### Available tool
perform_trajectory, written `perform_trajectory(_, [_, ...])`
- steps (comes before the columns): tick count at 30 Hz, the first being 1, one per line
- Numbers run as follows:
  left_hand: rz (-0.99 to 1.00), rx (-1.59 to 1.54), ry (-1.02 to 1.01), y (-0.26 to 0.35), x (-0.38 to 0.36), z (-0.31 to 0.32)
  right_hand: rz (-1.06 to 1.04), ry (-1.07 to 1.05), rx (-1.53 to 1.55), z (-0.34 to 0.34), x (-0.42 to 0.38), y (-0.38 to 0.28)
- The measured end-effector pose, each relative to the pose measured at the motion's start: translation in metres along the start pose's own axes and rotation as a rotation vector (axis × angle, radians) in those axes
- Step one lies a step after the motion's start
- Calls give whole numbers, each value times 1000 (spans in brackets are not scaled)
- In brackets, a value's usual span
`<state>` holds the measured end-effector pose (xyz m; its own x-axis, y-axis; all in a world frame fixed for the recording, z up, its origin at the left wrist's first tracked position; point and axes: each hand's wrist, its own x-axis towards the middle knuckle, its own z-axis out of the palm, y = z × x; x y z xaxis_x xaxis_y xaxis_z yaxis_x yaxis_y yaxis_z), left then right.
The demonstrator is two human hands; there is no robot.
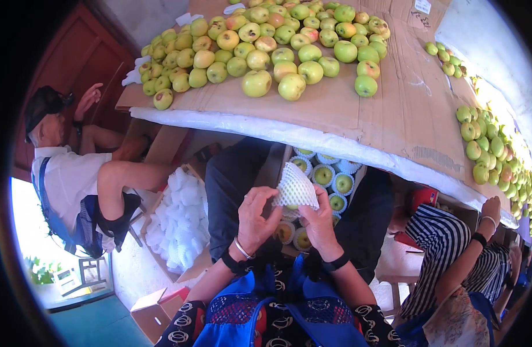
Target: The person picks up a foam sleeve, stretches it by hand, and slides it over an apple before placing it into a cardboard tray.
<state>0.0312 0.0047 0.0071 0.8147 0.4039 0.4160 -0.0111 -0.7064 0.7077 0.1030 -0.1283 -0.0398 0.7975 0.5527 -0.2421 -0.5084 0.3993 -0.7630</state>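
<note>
Fruit-packing workroom, apples (258,83) heaped on a cardboard-covered table (401,113), piled foam nets (179,217), netted apples (323,175) boxed below

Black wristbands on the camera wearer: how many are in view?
2. One black wristband is at the wrist of the left hand, beside a pale bracelet; the other wristband is at the wrist of the right hand. None looks hidden.

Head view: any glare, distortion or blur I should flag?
Head view: fisheye distortion bows the table edge, with black corners; the opening at lower left is blown out to white; glare pales the wall at upper right; the left hand, right hand and foam net read clearly.
</note>
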Motion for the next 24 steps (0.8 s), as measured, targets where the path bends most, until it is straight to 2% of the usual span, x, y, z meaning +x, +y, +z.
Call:
perform_trajectory(2, [-190, -38, -55, 1, -6, 3, 19, 20, 32, 2, -1, 3])
perform_trajectory(3, [-190, -36, -54, 0, -6, 4, 56, 21, 96, 2, -1, 6])
perform_trajectory(9, [114, -29, -63, 1, -8, 10, 59, 25, 151, -6, 1, 32])
perform_trajectory(14, [237, -33, -119, 6, 0, 6, 37, -55, 193, -7, -1, 35])
perform_trajectory(16, [271, -39, -135, 9, -2, 4, 96, -64, 234, -4, -1, 28])
perform_trajectory(18, [-37, -191, -187, 16, -13, 5, 91, -93, 252, -6, 0, 26])
perform_trajectory(24, [-228, -388, -197, 22, -24, 18, 112, -58, 323, 0, -2, 15])
